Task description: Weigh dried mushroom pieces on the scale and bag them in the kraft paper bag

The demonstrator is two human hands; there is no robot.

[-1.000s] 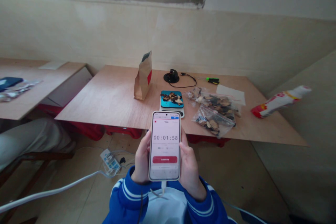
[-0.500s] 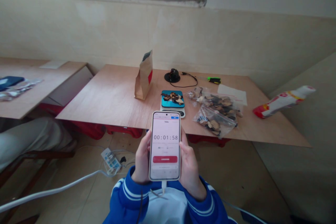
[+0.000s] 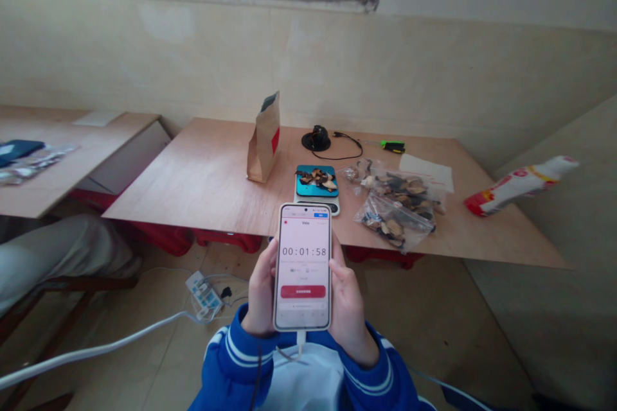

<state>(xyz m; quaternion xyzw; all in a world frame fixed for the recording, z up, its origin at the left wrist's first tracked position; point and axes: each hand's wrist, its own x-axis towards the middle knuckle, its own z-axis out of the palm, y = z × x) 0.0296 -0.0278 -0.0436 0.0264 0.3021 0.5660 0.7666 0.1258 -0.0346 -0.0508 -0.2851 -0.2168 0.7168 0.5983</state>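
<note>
A phone (image 3: 303,273) stands upright between my hands, its screen showing a timer at 00:01:58 and a red button. My left hand (image 3: 261,286) grips its left edge and my right hand (image 3: 348,302) grips its right edge; the fingers behind it are hidden. A white cable plugs into the phone's bottom. Just beyond lies a kitchen scale (image 3: 315,191) with a blue plate, partly hidden by the phone. Dark and pale dried slices (image 3: 318,178) are heaped on it. To the right are clear plastic bags (image 3: 402,202) of similar pieces.
On the table (image 3: 193,186) stand a brown paper bag (image 3: 264,141) and a black round-based device (image 3: 317,139) with a cable. A green-black screwdriver (image 3: 393,146), white paper (image 3: 427,173) and a tilted bottle (image 3: 520,186) lie rightward. A power strip (image 3: 204,295) is on the floor. Another person's leg (image 3: 62,257) shows left.
Both hands keep the phone in the same place. A small red dot now shows at the top left of its screen; the timer reading is the same.
</note>
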